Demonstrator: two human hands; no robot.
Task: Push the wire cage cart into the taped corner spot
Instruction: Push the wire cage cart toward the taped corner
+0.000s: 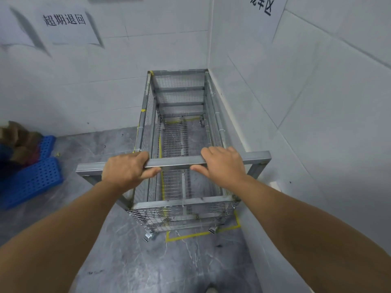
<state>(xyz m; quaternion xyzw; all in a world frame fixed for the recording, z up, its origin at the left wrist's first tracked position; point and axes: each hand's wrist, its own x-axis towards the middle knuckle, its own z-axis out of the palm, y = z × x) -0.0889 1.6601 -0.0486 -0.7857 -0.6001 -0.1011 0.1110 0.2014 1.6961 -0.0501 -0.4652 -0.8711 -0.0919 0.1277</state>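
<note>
The wire cage cart (179,98), a tall grey metal frame with mesh sides and small castors, stands in the room's corner with its far end against the back wall and its right side along the right wall. Yellow floor tape (190,235) marks a rectangle; its near edge and right corner show just in front of the cart's near wheels, and one strip runs under the mesh floor. My left hand (127,169) is wrapped around the cart's near top bar (175,161). My right hand (224,162) lies over the same bar, fingers on top and thumb underneath.
Blue perforated plastic crates (31,180) lie on the grey marble floor at the left, with brown and dark bundles behind them. White tiled walls close in ahead and at the right, carrying paper signs (67,24). Open floor lies beneath my arms.
</note>
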